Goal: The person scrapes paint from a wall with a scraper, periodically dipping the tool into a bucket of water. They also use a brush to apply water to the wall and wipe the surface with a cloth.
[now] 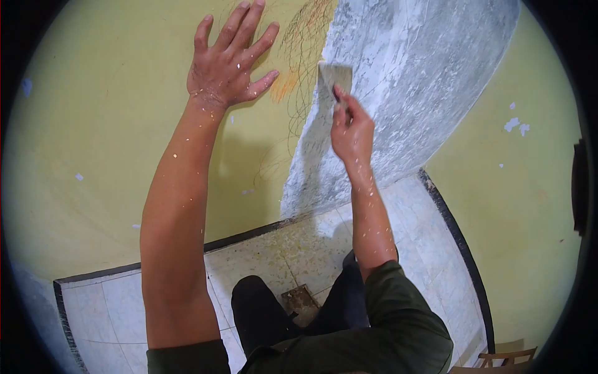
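Observation:
My left hand (227, 65) lies flat with fingers spread against the yellow-green painted wall (249, 156), left of some scribbled lines. My right hand (353, 131) is closed around the handle of a putty knife (335, 73). The wide blade points up and sits at the ragged edge between the paint and a scraped patch (423, 68) of bare grey-white plaster. Small pale paint flakes cling to both forearms. My fingers hide most of the knife's handle.
Paint chips litter the tiled floor (261, 252) below the wall. A small brownish square object (300, 303) lies between my legs. Dark trim (458, 234) runs along the wall base. Part of a wooden item (511, 356) shows at the lower right.

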Available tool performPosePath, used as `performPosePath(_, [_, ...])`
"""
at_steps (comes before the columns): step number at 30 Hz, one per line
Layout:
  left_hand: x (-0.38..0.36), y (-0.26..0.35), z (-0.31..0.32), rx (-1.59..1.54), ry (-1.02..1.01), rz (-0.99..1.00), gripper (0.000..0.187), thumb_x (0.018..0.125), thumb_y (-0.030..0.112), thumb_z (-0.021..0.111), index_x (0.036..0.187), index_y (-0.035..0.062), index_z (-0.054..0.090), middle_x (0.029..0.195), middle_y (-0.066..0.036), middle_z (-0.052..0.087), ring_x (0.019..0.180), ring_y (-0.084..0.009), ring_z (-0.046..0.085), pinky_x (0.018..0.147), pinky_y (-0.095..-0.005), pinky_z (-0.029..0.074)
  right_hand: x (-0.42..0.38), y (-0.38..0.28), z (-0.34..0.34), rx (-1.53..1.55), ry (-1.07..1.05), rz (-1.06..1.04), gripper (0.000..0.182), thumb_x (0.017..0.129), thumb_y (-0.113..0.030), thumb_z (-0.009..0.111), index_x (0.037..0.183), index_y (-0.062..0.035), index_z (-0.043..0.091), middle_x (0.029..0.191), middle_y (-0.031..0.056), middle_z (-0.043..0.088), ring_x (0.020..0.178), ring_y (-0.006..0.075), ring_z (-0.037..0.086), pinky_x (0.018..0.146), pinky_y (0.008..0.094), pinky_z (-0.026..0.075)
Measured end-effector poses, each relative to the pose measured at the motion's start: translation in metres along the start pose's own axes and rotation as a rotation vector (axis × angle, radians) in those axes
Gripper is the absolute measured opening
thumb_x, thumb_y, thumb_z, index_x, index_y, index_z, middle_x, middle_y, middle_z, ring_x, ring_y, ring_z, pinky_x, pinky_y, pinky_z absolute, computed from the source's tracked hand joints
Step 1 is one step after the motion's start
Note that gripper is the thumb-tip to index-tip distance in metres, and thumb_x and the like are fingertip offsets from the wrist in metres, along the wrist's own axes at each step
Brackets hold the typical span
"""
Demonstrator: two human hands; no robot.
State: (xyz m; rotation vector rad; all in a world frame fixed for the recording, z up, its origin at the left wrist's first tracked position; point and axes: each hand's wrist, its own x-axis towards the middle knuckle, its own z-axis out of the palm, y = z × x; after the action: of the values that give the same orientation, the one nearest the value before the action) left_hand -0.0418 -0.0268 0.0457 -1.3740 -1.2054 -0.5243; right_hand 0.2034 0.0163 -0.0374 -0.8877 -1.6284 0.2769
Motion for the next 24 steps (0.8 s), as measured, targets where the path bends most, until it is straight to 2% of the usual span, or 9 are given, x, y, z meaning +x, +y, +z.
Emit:
performPosePath(1, [0.0,0.0,0.0,-0.05,0.02,-0.031,0.071,0.082,0.065,0.058,0.144,0.0324,0.048,0.161,-0.002,0.034,0.144,-0.0188,0.035,0.116,-0.0534,0.014,-0.011,0.005,0.0,-0.006,0.006,-0.015,0.037,0.093,-0.007,0.056,0.128,-0.0094,0.067,0.09,0.0222,0.072,0.065,0.0255,0.067,0.067,0.0351,0.052])
performPosePath(3, [-0.001,0.001,0.0,-0.059,0.032,-0.038,0.071,0.081,0.064,0.059,0.144,0.0326,0.048,0.161,-0.002,0.034,0.144,-0.0184,0.036,0.116,-0.0527,0.015,-0.028,0.007,0.003,-0.04,-0.037,0.076,0.037,0.093,-0.006,0.056,0.128,-0.0091,0.066,0.09,0.0215,0.072,0.067,0.0245,0.068,0.068,0.0353,0.052])
performPosePath(7, [-0.001,0.0,0.0,-0.056,0.013,-0.036,0.073,0.08,0.064,0.06,0.145,0.0328,0.047,0.161,-0.001,0.034,0.145,-0.0175,0.035,0.117,-0.0523,0.014,0.02,-0.019,-0.001,-0.12,0.006,-0.036,0.037,0.093,-0.009,0.056,0.128,-0.0099,0.066,0.091,0.0226,0.072,0.069,0.0293,0.069,0.068,0.038,0.053])
performPosePath(9, [-0.001,-0.001,-0.001,-0.055,0.004,-0.031,0.073,0.079,0.064,0.06,0.144,0.0327,0.047,0.161,-0.001,0.033,0.145,-0.0173,0.035,0.118,-0.0524,0.014,0.022,-0.036,-0.009,-0.064,-0.042,0.123,0.036,0.092,-0.009,0.056,0.126,-0.0086,0.067,0.093,0.0234,0.072,0.071,0.0328,0.07,0.069,0.0388,0.053])
performPosePath(15, [0.001,-0.003,-0.003,-0.056,0.002,-0.031,0.074,0.08,0.064,0.06,0.145,0.0327,0.046,0.162,-0.001,0.032,0.145,-0.0169,0.033,0.118,-0.0529,0.013,-0.007,-0.005,0.001,-0.055,0.026,-0.04,0.036,0.091,-0.005,0.055,0.125,-0.0067,0.068,0.102,0.0238,0.072,0.083,0.0337,0.073,0.078,0.0369,0.055])
performPosePath(19, [0.0,-0.002,-0.003,-0.067,-0.023,-0.026,0.075,0.079,0.066,0.06,0.146,0.0331,0.045,0.162,-0.001,0.032,0.146,-0.017,0.032,0.118,-0.0529,0.013,0.018,-0.052,-0.013,-0.153,-0.076,0.177,0.034,0.092,-0.006,0.055,0.123,-0.0038,0.068,0.106,0.0241,0.071,0.092,0.0346,0.072,0.079,0.0376,0.055])
performPosePath(20, [0.0,-0.002,-0.003,-0.068,-0.021,-0.03,0.075,0.079,0.066,0.06,0.146,0.0331,0.045,0.162,-0.001,0.032,0.146,-0.017,0.032,0.118,-0.0529,0.013,0.007,-0.017,-0.005,-0.125,0.029,-0.082,0.033,0.092,-0.005,0.055,0.122,-0.0049,0.069,0.101,0.0243,0.071,0.085,0.0362,0.072,0.076,0.0386,0.055])
performPosePath(21, [0.001,-0.003,-0.003,-0.059,-0.026,-0.029,0.075,0.079,0.065,0.061,0.146,0.0331,0.045,0.162,-0.001,0.032,0.146,-0.0169,0.032,0.118,-0.0529,0.014,0.0,-0.02,-0.006,-0.128,0.03,-0.09,0.033,0.092,-0.005,0.055,0.122,-0.0049,0.069,0.101,0.0243,0.071,0.085,0.0362,0.072,0.076,0.0386,0.055])
performPosePath(24, [0.001,-0.002,-0.003,-0.059,-0.038,-0.024,0.076,0.08,0.065,0.061,0.146,0.0333,0.044,0.162,-0.001,0.03,0.147,-0.0167,0.031,0.118,-0.053,0.014,-0.011,-0.025,-0.007,-0.21,-0.105,0.197,0.033,0.092,-0.006,0.055,0.122,-0.0063,0.069,0.099,0.024,0.072,0.079,0.0374,0.071,0.073,0.0402,0.054])
